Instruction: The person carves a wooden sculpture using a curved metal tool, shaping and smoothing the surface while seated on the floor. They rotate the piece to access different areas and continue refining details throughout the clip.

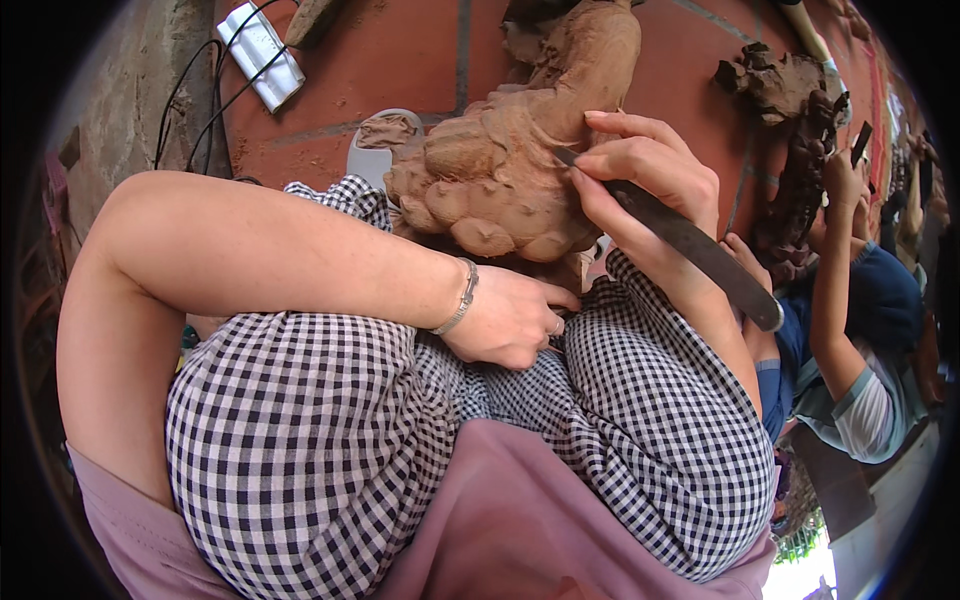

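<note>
A brown wood carving [480, 190] with rounded, bumpy lobes and a thick curved upper part stands in front of my knees. My right hand [650, 175] is closed around a dark flat carving knife [695, 240], gripping it near the pointed tip. That tip touches or nearly touches the carving's right side, and the long handle end slants back over my forearm. Below the carving, my left hand [505, 318] hangs between my knees, its fingers curled downward with the tips out of sight. Whatever they grip, if anything, is hidden.
Red floor tiles [400, 60] carry scattered wood dust. A white packet [262, 58] and black cables [215, 95] lie at the upper left. Another dark wooden carving [775, 85] is at the upper right. Close by on the right, a co-worker's raised arm [840, 270] shows.
</note>
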`<state>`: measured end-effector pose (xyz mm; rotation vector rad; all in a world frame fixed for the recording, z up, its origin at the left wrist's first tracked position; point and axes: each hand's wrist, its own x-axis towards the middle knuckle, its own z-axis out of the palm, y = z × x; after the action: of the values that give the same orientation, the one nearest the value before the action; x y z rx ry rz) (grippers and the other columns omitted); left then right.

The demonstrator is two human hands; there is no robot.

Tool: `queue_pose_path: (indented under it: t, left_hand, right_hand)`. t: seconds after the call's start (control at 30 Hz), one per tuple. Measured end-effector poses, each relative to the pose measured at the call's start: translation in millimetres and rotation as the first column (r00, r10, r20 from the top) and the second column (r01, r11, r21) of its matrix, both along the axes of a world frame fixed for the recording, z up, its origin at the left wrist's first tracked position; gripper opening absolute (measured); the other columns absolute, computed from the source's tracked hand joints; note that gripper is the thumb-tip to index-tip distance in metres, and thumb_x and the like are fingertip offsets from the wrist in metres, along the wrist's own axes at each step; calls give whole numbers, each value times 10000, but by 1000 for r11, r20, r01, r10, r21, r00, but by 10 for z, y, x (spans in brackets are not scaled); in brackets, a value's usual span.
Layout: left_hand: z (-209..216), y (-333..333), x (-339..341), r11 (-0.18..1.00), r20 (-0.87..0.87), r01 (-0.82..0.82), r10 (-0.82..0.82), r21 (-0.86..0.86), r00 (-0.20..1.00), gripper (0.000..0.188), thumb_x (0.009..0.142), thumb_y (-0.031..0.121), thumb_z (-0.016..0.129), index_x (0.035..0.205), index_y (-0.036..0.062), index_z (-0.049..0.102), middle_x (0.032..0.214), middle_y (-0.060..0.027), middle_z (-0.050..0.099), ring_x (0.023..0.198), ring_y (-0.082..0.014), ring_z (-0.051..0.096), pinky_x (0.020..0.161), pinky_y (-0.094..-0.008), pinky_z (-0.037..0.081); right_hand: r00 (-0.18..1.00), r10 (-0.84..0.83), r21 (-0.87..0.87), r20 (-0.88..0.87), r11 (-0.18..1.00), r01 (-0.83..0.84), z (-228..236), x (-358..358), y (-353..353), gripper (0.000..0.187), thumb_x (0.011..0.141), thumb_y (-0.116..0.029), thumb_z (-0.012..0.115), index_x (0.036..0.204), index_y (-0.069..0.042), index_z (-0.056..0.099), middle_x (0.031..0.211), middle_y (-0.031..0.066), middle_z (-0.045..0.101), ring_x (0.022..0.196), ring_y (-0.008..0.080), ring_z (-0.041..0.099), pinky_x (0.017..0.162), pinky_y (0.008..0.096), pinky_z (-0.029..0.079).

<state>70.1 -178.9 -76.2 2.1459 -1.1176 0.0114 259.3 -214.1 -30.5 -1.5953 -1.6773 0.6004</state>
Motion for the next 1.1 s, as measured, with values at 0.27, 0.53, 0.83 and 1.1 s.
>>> queue_pose_path:
  t: [0.27, 0.53, 0.83, 1.1]
  left_hand:
    - [-15, -9, -3, 1000, -12, 0, 0, -4, 1000, 192, 828, 185, 587, 772, 82, 738, 802, -36, 696, 937, -227, 664, 1184, -525, 356]
    - [15, 5, 1, 1000, -10, -14, 14, -10, 1000, 188, 819, 182, 589, 763, 81, 737, 793, -35, 693, 934, -227, 663, 1179, -522, 364]
    - [5, 4, 7, 1000, -18, -7, 6, -21, 1000, 189, 821, 184, 589, 766, 80, 737, 788, -33, 692, 925, -223, 662, 1179, -518, 364]
    - [-5, 3, 11, 998, -11, -20, 20, -51, 1000, 184, 825, 180, 585, 777, 76, 730, 791, -34, 687, 925, -225, 660, 1181, -518, 360]
  right_hand:
    - [999, 6, -9, 54, 1000, -6, 18, -50, 19, 99, 729, -22, 778, 815, -29, 730, 830, 62, 740, 1014, 279, 706, 870, 361, 569]
    - [1000, -25, -44, 15, 999, 26, -11, -72, -3, 159, 730, -74, 796, 883, -62, 755, 833, 58, 727, 902, 246, 678, 767, 347, 555]
    - [993, -113, -100, -47, 989, 108, 70, -132, 36, 109, 760, -80, 790, 861, -63, 754, 835, 50, 731, 834, 218, 672, 734, 333, 549]
    - [989, -128, -173, -78, 978, 113, 21, -7, -72, 169, 746, 5, 812, 906, -12, 761, 879, 85, 738, 927, 209, 686, 842, 315, 542]
